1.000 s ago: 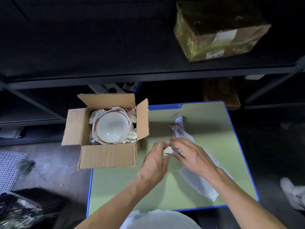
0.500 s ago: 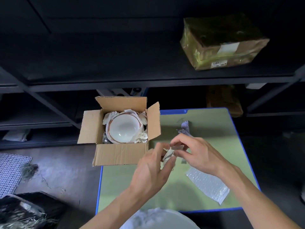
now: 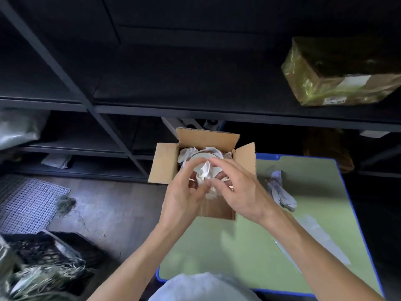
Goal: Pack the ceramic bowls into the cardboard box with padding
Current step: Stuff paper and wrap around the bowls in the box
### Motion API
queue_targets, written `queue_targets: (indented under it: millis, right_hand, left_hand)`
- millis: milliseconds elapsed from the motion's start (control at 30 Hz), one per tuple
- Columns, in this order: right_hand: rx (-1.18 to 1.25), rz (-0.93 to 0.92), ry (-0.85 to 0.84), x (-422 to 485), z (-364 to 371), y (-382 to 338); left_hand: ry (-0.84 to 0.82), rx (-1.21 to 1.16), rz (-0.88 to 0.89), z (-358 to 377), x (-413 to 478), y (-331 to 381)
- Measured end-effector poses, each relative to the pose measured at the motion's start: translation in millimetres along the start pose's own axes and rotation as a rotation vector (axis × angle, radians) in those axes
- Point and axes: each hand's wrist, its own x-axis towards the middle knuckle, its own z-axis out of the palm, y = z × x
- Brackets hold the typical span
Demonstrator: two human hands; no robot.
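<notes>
Two hands: left hand (image 3: 184, 196) and right hand (image 3: 240, 192) both pinch one paper wad (image 3: 204, 172), fingers curled round it.
Change: half a second ago the hands held the wad over the counter (image 3: 238, 246), beside the box; now over the open cardboard box (image 3: 165, 164), just above the bowl.
Bowl: ceramic bowl (image 3: 206, 156) sits inside the box, paper packed round it. Earlier in full view, now only its far rim shows past the hands.
Box: counter's far left corner, flaps open.
Writing: wrapped parcel (image 3: 338, 77) on shelf carries white labels, print too small to read.
Count: 1 box, 1 bowl seen, 1 wad, 1 twisted paper piece (image 3: 280, 190), 1 bubble wrap sheet (image 3: 319, 237), both on counter right of box.
</notes>
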Motion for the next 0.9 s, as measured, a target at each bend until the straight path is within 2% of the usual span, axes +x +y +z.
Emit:
queue_targets:
  millis: [133,267,433,600,733,900]
  right_hand:
    - [-0.104,0.047,-0.042,12,27,-8]
    - [-0.176,0.079,0.068,25,51,-14]
    - [-0.249,0.139,0.11,36,67,-14]
    - [-0.265,0.173,0.117,41,85,-17]
    - [-0.24,0.19,0.102,43,100,-21]
    - [-0.31,0.139,0.146,38,102,-21]
  left_hand:
    - [0.025,-0.022,-0.082,-25,17,-13]
    - [-0.022,-0.045,-0.103,-40,33,-23]
    - [-0.133,0.118,-0.082,-62,52,-35]
    - [-0.22,0.344,0.034,-77,66,-51]
    - [-0.221,0.444,0.1,-75,65,-62]
    - [-0.227,0.413,0.167,-78,61,-67]
